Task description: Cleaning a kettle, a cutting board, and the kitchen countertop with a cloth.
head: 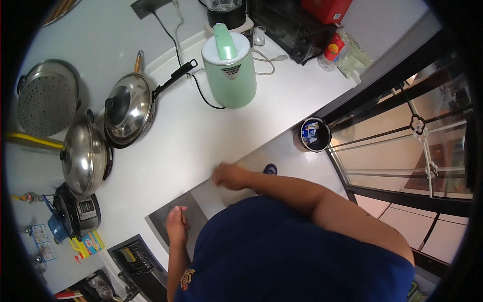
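Observation:
My left hand (177, 223) hangs in front of the counter's front edge, its fingers curled in and nothing seen in them. Behind it is a grey panel (162, 219) below the counter's edge. My right hand (231, 176) is blurred, bent inward at the edge of the white counter (177, 151); whether it holds anything cannot be made out. Farther back on the counter stands a pale green electric kettle (231, 81) with a white lid. To its left a lidded frying pan (130, 109) leans against other cookware, its black handle pointing towards the kettle.
A lidded steel wok (81, 156), a perforated steamer (47, 102) and a black cooker (85, 213) line the left wall. A yellow detergent bottle (90, 243) stands by the sink (145, 260). A toaster oven (294, 34) is back right. A bin (316, 136) stands beside the glass door (396, 151).

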Demonstrator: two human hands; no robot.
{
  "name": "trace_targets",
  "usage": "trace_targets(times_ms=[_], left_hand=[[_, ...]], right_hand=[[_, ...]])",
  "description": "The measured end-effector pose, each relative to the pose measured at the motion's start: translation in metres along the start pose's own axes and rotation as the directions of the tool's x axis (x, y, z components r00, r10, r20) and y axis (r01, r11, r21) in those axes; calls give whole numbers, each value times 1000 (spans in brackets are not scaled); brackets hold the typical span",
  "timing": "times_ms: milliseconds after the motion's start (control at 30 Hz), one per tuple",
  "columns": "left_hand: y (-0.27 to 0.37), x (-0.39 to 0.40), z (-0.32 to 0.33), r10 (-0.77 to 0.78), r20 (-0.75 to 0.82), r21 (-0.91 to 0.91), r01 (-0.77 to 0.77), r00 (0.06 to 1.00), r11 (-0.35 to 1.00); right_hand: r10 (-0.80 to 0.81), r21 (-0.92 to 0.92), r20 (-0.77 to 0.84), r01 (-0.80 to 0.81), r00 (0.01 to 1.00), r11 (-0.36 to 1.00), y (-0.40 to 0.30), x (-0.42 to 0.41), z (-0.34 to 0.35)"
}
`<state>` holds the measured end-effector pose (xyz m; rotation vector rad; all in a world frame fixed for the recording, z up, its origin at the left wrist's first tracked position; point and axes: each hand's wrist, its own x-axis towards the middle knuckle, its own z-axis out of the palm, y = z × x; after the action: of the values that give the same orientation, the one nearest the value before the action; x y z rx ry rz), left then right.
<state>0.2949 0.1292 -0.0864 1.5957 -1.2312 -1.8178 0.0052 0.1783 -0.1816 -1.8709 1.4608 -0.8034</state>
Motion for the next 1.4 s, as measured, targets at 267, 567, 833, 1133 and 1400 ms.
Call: trace_targets(times_ms=[267,567,833,1133,1400], left_hand=[[-53,-54,-104,74,-132,161,-52,988,986],[-110,-115,-167,104,-243,111,-78,964,991],[-104,-122,-169,-62,-85,-641,-7,994,767],[-89,-82,-133,-63,-133,-700,-49,989,712],[-67,-42,-99,-97,-152,-811,-68,984,581]], right_hand=[[691,556,-462,-426,556,714,39,-35,-73],[3,-448,-601,-341,799,827,37,49,40],[190,210,-411,-110,891,972,-108,115,-49],[280,178,-685,-217,673,960,-100,122,-375],[312,-640,-497,-585,810,499,-75,154,-347]])
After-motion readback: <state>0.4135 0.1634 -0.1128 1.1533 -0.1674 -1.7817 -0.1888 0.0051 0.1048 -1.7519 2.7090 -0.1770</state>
